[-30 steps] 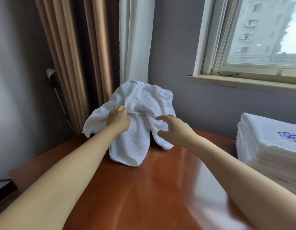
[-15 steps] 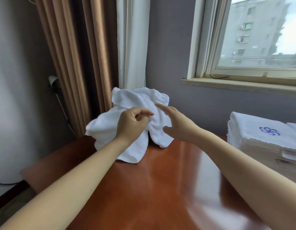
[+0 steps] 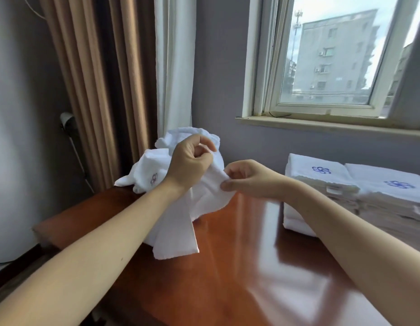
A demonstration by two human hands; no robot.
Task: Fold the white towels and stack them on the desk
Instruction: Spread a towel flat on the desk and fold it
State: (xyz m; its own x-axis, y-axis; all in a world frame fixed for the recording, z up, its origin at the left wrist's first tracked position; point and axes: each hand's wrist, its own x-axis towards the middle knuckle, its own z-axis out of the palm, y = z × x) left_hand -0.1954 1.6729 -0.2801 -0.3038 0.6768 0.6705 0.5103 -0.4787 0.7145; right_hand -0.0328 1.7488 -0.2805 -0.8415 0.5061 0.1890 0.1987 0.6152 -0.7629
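A crumpled white towel [image 3: 178, 234] with a small purple emblem is lifted partly off the glossy brown desk [image 3: 227, 278], one flat corner hanging down near the desk's left side. My left hand [image 3: 189, 163] grips the towel's upper part with curled fingers. To its right, my right hand [image 3: 246, 178] pinches the towel's edge between thumb and fingers. On the desk's right side stand two stacks of folded white towels [image 3: 321, 184] with blue emblems on top.
Brown and white curtains [image 3: 114, 90] hang behind the desk's far left corner. A window sill [image 3: 321, 124] juts from the grey wall above the stacks. A white lamp head on a thin stem [image 3: 67, 118] stands left of the desk.
Both hands have pulled the towel up and toward me. My right hand went from open fingers touching the towel to pinching its edge. The view has shifted right, showing more of the stacks.
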